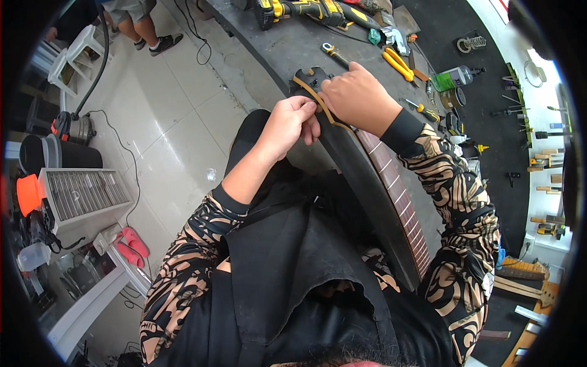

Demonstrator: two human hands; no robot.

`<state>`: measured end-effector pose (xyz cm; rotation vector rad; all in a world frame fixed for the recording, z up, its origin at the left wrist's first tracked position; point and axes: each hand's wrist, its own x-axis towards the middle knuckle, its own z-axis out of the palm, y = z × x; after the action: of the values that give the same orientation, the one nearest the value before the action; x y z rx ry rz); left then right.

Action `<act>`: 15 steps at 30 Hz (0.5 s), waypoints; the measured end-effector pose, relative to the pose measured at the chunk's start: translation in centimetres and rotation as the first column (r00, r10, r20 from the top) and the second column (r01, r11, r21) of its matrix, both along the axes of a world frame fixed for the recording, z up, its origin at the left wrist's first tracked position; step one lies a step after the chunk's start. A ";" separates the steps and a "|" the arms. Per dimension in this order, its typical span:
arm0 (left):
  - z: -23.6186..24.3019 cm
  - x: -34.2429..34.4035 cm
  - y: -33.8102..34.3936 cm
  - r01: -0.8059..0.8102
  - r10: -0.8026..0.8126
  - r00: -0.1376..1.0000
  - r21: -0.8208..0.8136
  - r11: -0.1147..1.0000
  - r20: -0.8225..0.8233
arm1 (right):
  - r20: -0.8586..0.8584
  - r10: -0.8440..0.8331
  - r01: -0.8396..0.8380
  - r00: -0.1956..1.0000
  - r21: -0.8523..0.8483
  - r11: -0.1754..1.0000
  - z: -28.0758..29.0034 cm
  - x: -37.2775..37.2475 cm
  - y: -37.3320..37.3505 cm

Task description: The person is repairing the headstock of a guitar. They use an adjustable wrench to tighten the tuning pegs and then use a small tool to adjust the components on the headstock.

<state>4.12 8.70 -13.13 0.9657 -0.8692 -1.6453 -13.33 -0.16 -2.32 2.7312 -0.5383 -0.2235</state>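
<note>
dark workbench (306,46) beyond our right hand (358,95), tiled floor (165,110) left of our left hand (290,125), both curled at the guitar headstock (312,84), we cannot tell what's pinched

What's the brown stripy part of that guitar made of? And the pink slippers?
The fretboard looks like wood: reddish-brown with a soft sheen. The pink slippers seem moulded rubber or foam, fairly matt and evenly coloured; I can't tell which.

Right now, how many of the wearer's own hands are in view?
2: the left hand and, just to its right, the right hand, both at the dark headstock. Some fingertips are hidden.
</note>
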 end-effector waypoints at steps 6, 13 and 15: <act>-1.2 0.9 -0.4 0.019 -0.020 0.999 -0.038 0.999 -0.035 | 0.035 0.149 -0.144 0.988 -0.124 0.982 1.6 0.7 0.5; 0.4 -0.3 -0.6 0.012 -0.011 0.999 -0.033 0.999 0.036 | 0.067 0.068 -0.066 0.995 -0.025 0.998 2.3 -0.4 -0.3; 0.8 -0.5 -0.5 -0.007 0.008 0.999 -0.022 1.000 0.045 | -0.031 -0.083 0.084 0.996 0.028 0.996 2.9 0.2 -0.2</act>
<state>3.63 8.15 -12.35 0.9937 -0.9112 -1.6102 -13.10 -0.38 0.62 2.7317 -0.6461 -0.2946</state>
